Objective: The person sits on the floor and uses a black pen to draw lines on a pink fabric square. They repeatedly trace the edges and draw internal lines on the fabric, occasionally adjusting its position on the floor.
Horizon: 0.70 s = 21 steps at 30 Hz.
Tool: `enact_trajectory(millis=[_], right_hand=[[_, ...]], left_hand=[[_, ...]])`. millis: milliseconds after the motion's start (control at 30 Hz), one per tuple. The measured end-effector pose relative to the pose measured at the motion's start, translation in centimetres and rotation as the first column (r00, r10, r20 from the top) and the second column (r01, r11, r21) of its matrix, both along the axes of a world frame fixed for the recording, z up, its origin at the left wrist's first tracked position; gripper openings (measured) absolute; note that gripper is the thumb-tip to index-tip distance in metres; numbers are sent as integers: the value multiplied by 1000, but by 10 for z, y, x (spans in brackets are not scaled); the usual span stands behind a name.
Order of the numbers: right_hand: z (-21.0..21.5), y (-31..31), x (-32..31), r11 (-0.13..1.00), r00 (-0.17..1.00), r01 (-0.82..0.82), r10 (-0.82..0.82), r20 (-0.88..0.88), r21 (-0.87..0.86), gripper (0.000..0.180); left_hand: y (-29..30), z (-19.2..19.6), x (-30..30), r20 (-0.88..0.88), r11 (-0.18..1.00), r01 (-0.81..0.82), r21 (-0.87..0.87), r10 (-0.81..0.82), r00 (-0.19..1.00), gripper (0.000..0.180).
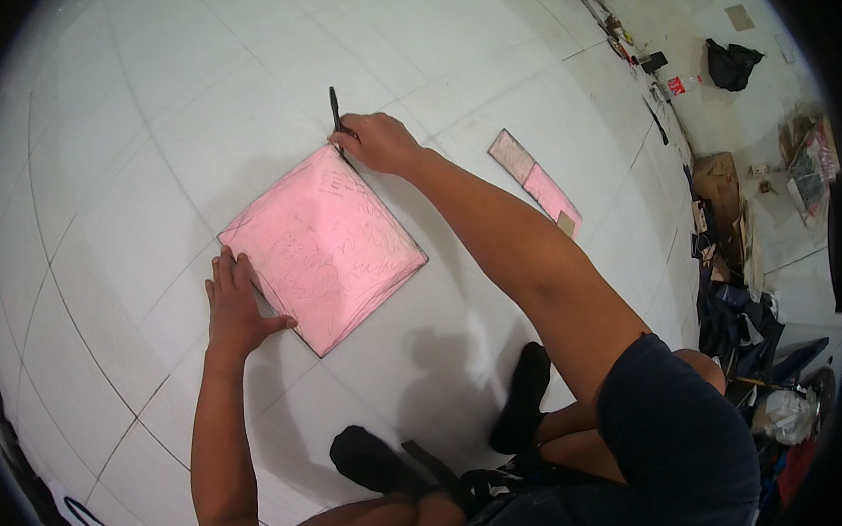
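Pink strip [537, 181] beyond right hand [377, 141]

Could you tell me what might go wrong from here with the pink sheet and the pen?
The left hand presses only one edge of the pink sheet, so it might slide on the smooth tiled floor. The right hand works the pen right at the far corner, so a stroke could run off onto the tile.
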State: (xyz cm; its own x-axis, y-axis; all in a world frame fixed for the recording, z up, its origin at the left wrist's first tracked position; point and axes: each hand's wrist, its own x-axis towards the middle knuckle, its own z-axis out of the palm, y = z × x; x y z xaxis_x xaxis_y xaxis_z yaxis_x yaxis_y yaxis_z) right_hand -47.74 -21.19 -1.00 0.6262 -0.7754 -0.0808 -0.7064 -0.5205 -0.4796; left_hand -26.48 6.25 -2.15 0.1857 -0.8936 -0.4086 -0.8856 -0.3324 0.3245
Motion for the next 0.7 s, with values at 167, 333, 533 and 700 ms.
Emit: enact_trajectory(millis=[167,333,533,700], right_hand=[[6,7,5,982,923,189,-186,338,25,30],[23,12,-45,972,951,122,-56,304,-202,30],[53,17,-116,957,987,-145,124,-97,-250,27],[99,7,-176,942,855,-323,248,-456,-93,27]], left_hand=[[2,-2,0,-23,1000,-8,-23,8,1000,137],[2,-3,1,-38,999,-12,-37,11,999,136],[2,2,1,-57,999,-26,-47,23,998,135],[7,-3,5,-51,997,-32,-68,28,998,134]])
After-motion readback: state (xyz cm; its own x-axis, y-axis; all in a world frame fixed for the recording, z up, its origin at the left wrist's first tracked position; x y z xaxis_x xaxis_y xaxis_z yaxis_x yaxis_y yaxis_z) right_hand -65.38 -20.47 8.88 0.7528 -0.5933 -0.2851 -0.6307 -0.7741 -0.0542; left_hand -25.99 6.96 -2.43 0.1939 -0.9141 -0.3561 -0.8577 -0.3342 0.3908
